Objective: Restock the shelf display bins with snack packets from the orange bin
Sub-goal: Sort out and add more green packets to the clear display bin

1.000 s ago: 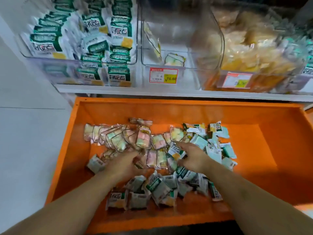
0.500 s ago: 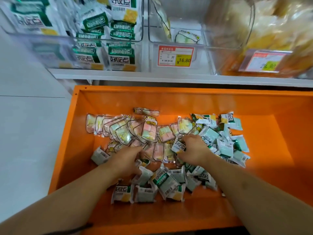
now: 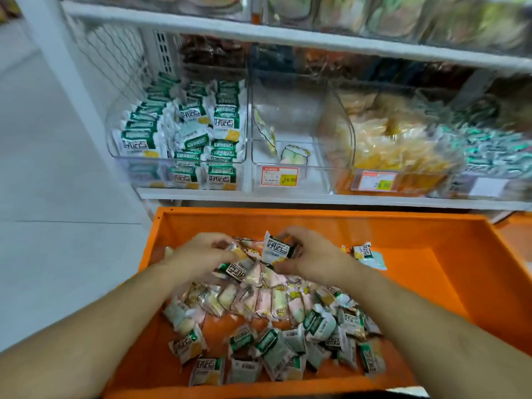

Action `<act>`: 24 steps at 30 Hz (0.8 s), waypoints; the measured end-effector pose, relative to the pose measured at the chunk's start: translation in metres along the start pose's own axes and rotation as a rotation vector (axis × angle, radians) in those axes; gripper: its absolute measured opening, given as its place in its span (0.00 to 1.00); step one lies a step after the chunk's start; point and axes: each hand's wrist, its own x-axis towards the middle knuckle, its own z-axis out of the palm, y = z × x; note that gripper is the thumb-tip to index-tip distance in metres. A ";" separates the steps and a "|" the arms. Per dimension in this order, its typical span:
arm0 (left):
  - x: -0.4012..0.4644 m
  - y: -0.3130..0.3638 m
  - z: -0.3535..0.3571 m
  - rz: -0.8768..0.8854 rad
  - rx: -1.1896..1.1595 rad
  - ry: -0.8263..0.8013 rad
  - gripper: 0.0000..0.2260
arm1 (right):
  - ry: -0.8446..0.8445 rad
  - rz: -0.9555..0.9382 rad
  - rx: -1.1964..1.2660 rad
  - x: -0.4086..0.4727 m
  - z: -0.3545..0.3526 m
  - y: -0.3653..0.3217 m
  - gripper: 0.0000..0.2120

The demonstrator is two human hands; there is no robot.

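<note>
The orange bin [image 3: 417,234] in front of me holds a heap of snack packets [image 3: 273,321], green-and-white ones and pastel ones. My right hand [image 3: 311,254] grips a green-and-white packet [image 3: 277,250], lifted above the heap. My left hand [image 3: 201,254] is beside it, fingers curled round a few packets, blurred. On the shelf above stand clear display bins: the left bin [image 3: 178,165] is full of green-and-white packets, the middle bin [image 3: 288,168] holds only two pastel packets [image 3: 293,154].
A third clear bin [image 3: 400,180] of yellow snacks and a fourth with green packets [image 3: 495,156] stand to the right. Price tags [image 3: 279,176] hang on the bin fronts. White shelf boards run above and below. White floor [image 3: 57,226] lies to the left.
Both hands rose out of the heap with packets and came together. The camera tilted up, showing more of the shelf.
</note>
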 end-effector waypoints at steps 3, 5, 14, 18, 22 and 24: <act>-0.029 0.040 -0.005 0.072 -0.106 -0.013 0.11 | 0.051 -0.092 0.070 -0.030 -0.026 -0.035 0.21; -0.048 0.060 -0.012 0.144 -0.089 -0.036 0.15 | 0.078 -0.147 0.132 -0.051 -0.038 -0.051 0.21; -0.076 0.077 -0.035 0.194 -0.186 0.082 0.33 | 0.205 -0.175 0.493 -0.072 -0.052 -0.074 0.24; -0.074 0.082 -0.029 0.200 -0.312 0.098 0.29 | 0.169 -0.216 0.533 -0.063 -0.052 -0.071 0.23; -0.072 0.086 -0.017 0.140 -0.360 -0.027 0.31 | 0.152 -0.243 0.432 -0.054 -0.047 -0.072 0.23; -0.071 0.088 -0.015 0.137 -0.243 -0.104 0.25 | 0.161 -0.241 0.397 -0.048 -0.045 -0.071 0.25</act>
